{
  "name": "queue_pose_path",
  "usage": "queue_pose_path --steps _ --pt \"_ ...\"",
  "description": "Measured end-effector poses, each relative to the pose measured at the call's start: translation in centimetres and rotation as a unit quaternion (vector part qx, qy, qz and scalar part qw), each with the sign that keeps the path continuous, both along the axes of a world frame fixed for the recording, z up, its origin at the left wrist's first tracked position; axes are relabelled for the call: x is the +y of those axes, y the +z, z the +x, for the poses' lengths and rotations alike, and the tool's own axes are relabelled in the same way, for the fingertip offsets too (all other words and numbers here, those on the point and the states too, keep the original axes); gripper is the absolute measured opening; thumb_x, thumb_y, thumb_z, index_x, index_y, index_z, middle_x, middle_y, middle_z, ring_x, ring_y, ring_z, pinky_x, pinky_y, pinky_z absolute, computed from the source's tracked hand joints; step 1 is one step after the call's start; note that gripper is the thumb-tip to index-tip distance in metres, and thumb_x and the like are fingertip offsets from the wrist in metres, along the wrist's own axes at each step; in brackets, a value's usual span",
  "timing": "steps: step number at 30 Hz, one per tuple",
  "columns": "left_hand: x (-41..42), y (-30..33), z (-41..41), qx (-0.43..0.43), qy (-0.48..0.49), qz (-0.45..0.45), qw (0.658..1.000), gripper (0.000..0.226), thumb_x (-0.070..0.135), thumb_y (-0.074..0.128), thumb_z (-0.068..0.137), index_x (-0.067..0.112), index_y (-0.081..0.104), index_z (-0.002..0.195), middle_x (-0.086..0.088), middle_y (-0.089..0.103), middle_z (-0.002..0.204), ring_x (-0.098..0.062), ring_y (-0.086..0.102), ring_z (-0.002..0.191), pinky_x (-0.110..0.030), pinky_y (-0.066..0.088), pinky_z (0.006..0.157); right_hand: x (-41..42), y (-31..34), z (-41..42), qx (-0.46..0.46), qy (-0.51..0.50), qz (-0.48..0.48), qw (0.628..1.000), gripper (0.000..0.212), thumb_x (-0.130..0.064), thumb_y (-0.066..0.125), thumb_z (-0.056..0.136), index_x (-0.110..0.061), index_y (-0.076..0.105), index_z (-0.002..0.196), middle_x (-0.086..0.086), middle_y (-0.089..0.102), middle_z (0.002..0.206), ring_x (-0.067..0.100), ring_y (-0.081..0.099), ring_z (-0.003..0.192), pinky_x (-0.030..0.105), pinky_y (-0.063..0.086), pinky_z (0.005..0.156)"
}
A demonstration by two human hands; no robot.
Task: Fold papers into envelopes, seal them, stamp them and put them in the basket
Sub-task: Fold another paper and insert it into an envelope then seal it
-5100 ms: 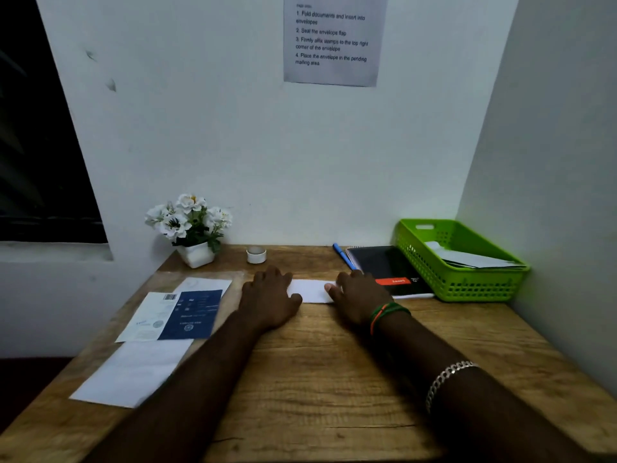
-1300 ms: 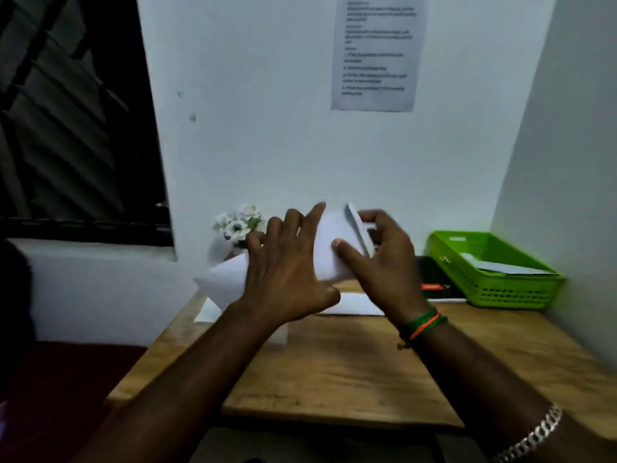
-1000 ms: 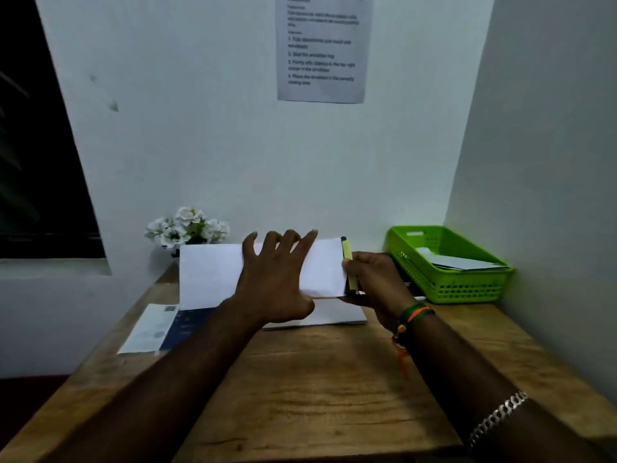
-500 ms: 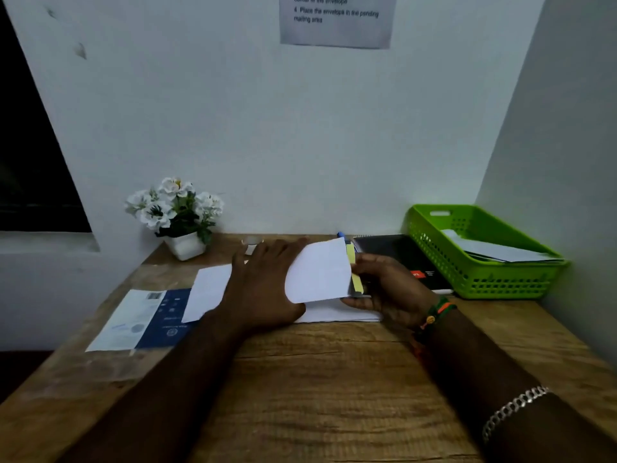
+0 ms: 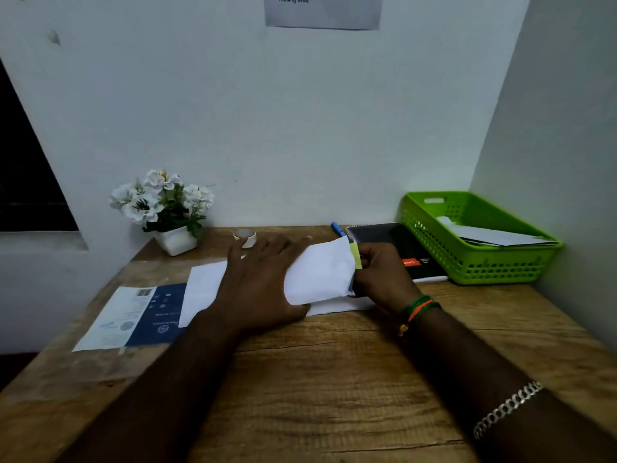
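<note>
Paper (image 5: pixel 319 274) pinched by right hand (image 5: pixel 380 277) | left hand (image 5: pixel 263 285) flat on it | basket (image 5: pixel 434 235) right, notebook (image 5: pixel 394 237) between

Small office mailing nook: wooden desk (image 5: pixel 334 379) in white corner, instruction sheet (image 5: pixel 322 11) on wall, green basket (image 5: pixel 474 259).

The near half of the counter (image 5: pixel 334 379) lies bare wood, open to reach across. Along the back wall stand a flower pot (image 5: pixel 175 240), a tape roll (image 5: pixel 245 237), a pen (image 5: pixel 338 228) and a black notebook (image 5: pixel 397 248). The green basket (image 5: pixel 500 269) fills the right corner against the side wall; its open top holds envelopes. Printed sheets (image 5: pixel 133 315) cover the left.
</note>
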State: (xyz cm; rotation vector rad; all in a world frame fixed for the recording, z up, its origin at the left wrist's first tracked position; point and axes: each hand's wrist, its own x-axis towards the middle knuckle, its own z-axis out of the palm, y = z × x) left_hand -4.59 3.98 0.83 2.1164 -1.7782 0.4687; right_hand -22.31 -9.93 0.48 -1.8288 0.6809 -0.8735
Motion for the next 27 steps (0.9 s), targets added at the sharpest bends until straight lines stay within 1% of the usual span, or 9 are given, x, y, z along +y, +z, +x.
queue_pose_path --steps 4,6,9,12,17,20,23,25,27 --pt "-0.2 0.2 1.1 0.045 0.02 0.018 0.999 0.111 0.091 0.061 0.055 0.045 0.029 0.152 0.02 0.042 0.152 -0.012 0.038 0.142 -0.055 0.018 0.121 -0.6 0.1 0.1 -0.005 -0.007 0.013 1.0 0.02 -0.003 0.074 0.085 -0.018 0.078 0.098 0.009 0.078 0.08 0.025 0.072 0.07 0.037 0.057 0.062" --pt "0.0 0.3 2.0 0.048 0.03 0.019 0.998 0.116 0.098 0.057 0.051 0.045 0.031 0.152 0.02 0.044 0.153 -0.013 0.038 0.142 -0.054 0.02 0.121 -1.9 -0.1 -0.4 0.081 -0.052 -0.084 0.992 0.014 -0.025 0.076 0.087 -0.022 0.076 0.1 -0.001 0.076 0.082 0.012 0.068 0.075 0.033 0.055 0.072" --pt "0.3 0.4 3.1 0.059 0.036 0.018 0.997 0.123 0.103 0.052 0.045 0.046 0.032 0.152 0.017 0.045 0.153 -0.015 0.038 0.142 -0.05 0.019 0.121 -3.2 0.1 -2.2 0.269 -0.034 -0.23 0.935 0.036 -0.047 0.073 0.087 -0.029 0.072 0.118 -0.009 0.072 0.115 0.012 0.062 0.111 0.031 0.049 0.094" --pt "0.4 0.3 3.7 0.09 0.038 0.021 0.995 0.126 0.105 0.052 0.042 0.048 0.029 0.152 0.018 0.044 0.154 -0.015 0.036 0.143 -0.049 0.016 0.122 -3.0 0.5 -3.2 0.353 0.021 -0.246 0.902 0.052 -0.048 0.08 0.08 -0.027 0.068 0.126 -0.004 0.066 0.124 0.016 0.054 0.119 0.035 0.046 0.102" --pt "0.3 -0.2 4.2 0.114 0.039 0.007 0.993 0.119 0.096 0.062 0.047 0.049 0.031 0.152 0.018 0.044 0.154 -0.015 0.032 0.145 -0.048 0.014 0.123 -3.1 0.5 -2.9 0.335 0.015 -0.243 0.91 0.048 -0.044 0.088 0.072 -0.033 0.07 0.116 -0.008 0.067 0.115 0.013 0.053 0.112 0.035 0.049 0.098" --pt "0.6 0.0 4.5 0.123 0.044 -0.009 0.991 0.115 0.09 0.067 0.05 0.048 0.033 0.151 0.018 0.044 0.153 -0.014 0.033 0.144 -0.051 0.017 0.123 -3.4 0.8 -3.2 0.298 0.005 -0.227 0.927 0.022 -0.029 0.086 0.078 -0.027 0.074 0.096 -0.01 0.067 0.094 0.006 0.058 0.089 0.025 0.049 0.08" --pt "0.7 0.1 5.2 0.135 0.058 -0.034 0.989 0.113 0.087 0.07 0.05 0.05 0.033 0.15 0.022 0.045 0.15 -0.012 0.033 0.144 -0.054 0.021 0.121 -4.3 1.6 -4.3 0.183 -0.028 -0.181 0.966 0.008 -0.015 0.078 0.085 -0.018 0.071 0.082 -0.008 0.067 0.077 -0.003 0.055 0.067 0.022 0.043 0.066" --pt "0.9 0.0 5.6 0.137 0.07 -0.043 0.987 0.113 0.088 0.071 0.05 0.05 0.034 0.149 0.023 0.046 0.148 -0.012 0.034 0.144 -0.054 0.022 0.121 -5.5 2.2 -5.2 0.111 -0.095 -0.183 0.972 0.007 -0.009 0.075 0.087 -0.015 0.071 0.086 -0.005 0.067 0.078 -0.002 0.055 0.069 0.017 0.041 0.064" --pt "1.0 -0.1 5.8 0.143 0.083 -0.036 0.986 0.113 0.088 0.071 0.052 0.049 0.033 0.15 0.021 0.044 0.151 -0.012 0.031 0.145 -0.053 0.017 0.121 -6.6 2.3 -6.0 0.065 -0.188 -0.196 0.96 0.008 -0.012 0.076 0.085 -0.016 0.072 0.09 0.0 0.068 0.086 0.013 0.059 0.079 0.026 0.041 0.069"
